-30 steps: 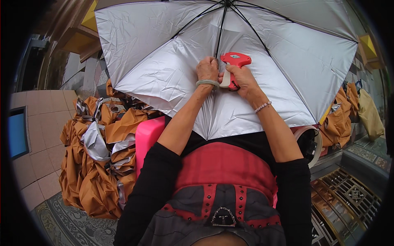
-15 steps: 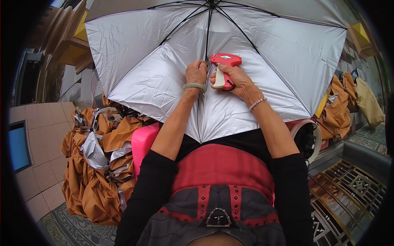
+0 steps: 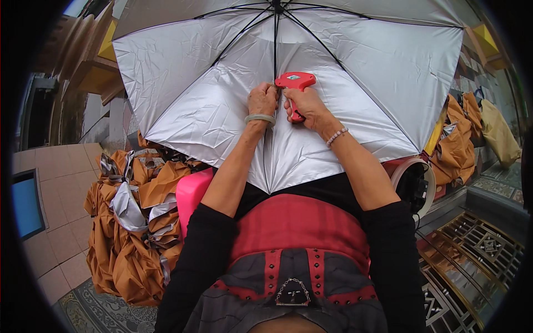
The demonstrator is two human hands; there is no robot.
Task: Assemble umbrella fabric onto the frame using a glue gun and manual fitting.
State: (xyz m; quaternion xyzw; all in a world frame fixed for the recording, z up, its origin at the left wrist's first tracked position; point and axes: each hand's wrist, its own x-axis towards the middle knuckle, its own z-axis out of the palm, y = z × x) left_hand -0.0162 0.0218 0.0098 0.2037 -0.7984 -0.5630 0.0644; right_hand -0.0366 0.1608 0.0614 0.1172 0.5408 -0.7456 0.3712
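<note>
An open umbrella with a silver inner lining and dark ribs spreads across my lap, its hub at the top of the view. My right hand is wrapped round a red tagging gun. The gun's nose points left and meets the middle rib, close to my left fingers. My left hand is closed just left of that rib, gripping a fold of the canopy. The fingertips and the exact spot they pinch are hidden. The gun's pale trigger is out of sight under my right fingers.
To my left lies a heap of brown and silver folded umbrellas, beside a pink plastic piece. More brown fabric and a beige bag are at the right. A pale round tub stands by my right elbow, near a metal grille.
The tagging gun has moved slightly left, up against the middle rib and my left fingers. Its pale trigger, visible before, is now squeezed in. The view has shifted slightly.
</note>
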